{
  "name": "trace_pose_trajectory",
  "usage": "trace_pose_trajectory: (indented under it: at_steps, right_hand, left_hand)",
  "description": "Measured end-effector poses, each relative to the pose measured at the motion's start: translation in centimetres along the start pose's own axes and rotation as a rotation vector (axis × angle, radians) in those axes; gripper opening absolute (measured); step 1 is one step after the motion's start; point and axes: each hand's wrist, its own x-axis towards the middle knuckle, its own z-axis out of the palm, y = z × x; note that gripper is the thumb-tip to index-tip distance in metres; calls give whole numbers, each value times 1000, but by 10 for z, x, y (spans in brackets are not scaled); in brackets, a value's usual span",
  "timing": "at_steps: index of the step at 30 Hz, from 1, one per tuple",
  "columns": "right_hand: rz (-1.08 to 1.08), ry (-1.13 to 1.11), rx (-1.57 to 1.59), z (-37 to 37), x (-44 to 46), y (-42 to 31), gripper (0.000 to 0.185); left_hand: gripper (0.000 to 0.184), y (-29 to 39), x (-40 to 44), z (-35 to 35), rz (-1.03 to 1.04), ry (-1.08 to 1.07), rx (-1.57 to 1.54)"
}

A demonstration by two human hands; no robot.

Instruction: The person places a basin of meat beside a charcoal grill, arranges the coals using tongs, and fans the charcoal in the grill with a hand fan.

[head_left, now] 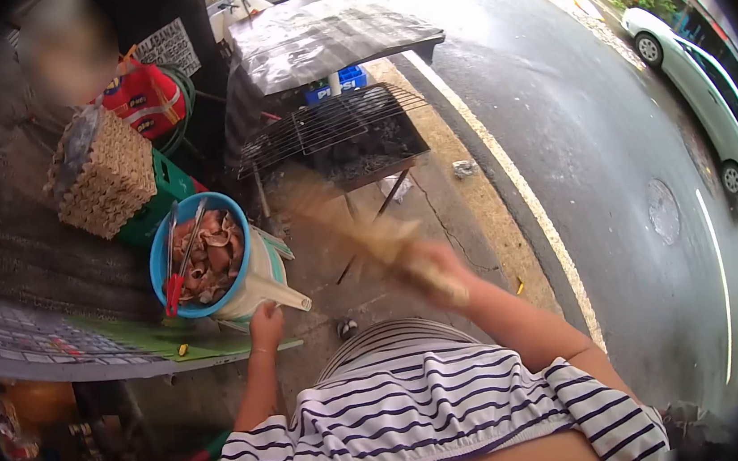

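Note:
My right hand (439, 274) is closed round the handle end of a tan woven hand fan (365, 235), which is smeared by motion. The fan's far end reaches toward a charcoal grill (365, 145) with a wire rack (331, 126) on top. My left hand (265, 324) is low beside a white plastic container (258, 292), its fingers curled against the container's projecting edge; whether they grip anything is hidden. A blue basin (240, 221) sits on that container, holding pieces of raw meat (214, 256) and metal tongs (183, 254) with red grips.
Stacked egg trays (107, 172) stand on a green crate (159, 199) at the left. A person (67, 51) is behind them. Past the grill are a sheet-covered table (321, 33) and a blue crate (336, 85). The wet road (555, 121) runs along the right, with a parked white car (705, 92).

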Motion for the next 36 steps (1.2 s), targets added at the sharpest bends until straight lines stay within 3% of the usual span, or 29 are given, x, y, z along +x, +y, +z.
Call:
trace_pose_trajectory:
  at_steps: [2, 3, 5, 6, 9, 11, 13, 14, 15, 17, 18, 20, 21, 22, 23, 25, 28, 30, 31, 32, 34, 36]
  right_hand:
    - [-118, -325, -177, 35, -16, -70, 21]
    - [-186, -52, -201, 25, -7, -69, 18]
    - [-324, 488, -247, -7, 22, -61, 19]
    - [-221, 542, -31, -3, 17, -58, 16]
    - [-247, 206, 562, 20, 14, 12, 12]
    - [-409, -1, -74, 47, -13, -24, 15]
    - [-394, 87, -172, 44, 4, -19, 16]
    - [-300, 272, 48, 30, 26, -7, 16]
    - [-182, 581, 44, 47, 17, -46, 15]
    - [-414, 593, -158, 64, 17, -36, 12]
    - [-283, 325, -33, 92, 3, -49, 10]
    - [-231, 19, -159, 113, -8, -59, 9]
    - [-308, -22, -407, 103, -5, -47, 10]
    - [-181, 159, -283, 95, 1, -28, 9]
    - [-77, 350, -130, 87, 8, -8, 10]
    - [-202, 881, -304, 89, 20, -51, 11]
    - [-432, 178, -392, 124, 0, -32, 11]
    - [-344, -4, -443, 133, -17, -53, 9]
    - [-293, -93, -463, 137, -25, -62, 8]
    - [-271, 185, -369, 129, -20, -59, 9]
    - [-239, 715, -177, 102, 1, -50, 12]
    - [-243, 406, -302, 110, -6, -44, 15]
  left_hand:
    - [33, -27, -5, -12, 488, 13, 712]
    - [35, -34, -5, -16, 740, 33, 1061]
    - [34, -21, -15, -15, -2, -136, 322]
    - [36, -27, -19, -17, 20, -182, 383]
    - [39, -26, -13, -26, 53, -316, 579]
    - [41, -18, -18, -30, -4, -447, 736]
    - [41, -27, -5, -32, 135, -588, 739]
    - [40, -20, -7, -33, 146, -558, 682]
    - [39, -15, -11, -34, 153, -531, 623]
    - [38, -24, -4, -33, 153, -537, 555]
    - [38, -31, 1, -33, 155, -542, 526]
    - [37, -89, 21, -10, 349, -408, -48]
    - [38, -86, 23, -15, 334, -480, 47]
    - [38, -82, 23, -20, 326, -554, 144]
    - [39, -50, 20, -38, 213, -748, 627]
    - [40, -42, 18, -42, 210, -725, 631]
    - [40, -46, 24, -46, 213, -663, 535]
    - [36, -78, 39, -48, 912, -188, 836]
    - [33, -75, 39, -48, 905, -116, 841]
    - [30, -72, 38, -48, 895, -45, 843]
    - [23, 0, 13, -58, 162, -265, 631]
    - [14, -23, 25, -52, 278, -210, 622]
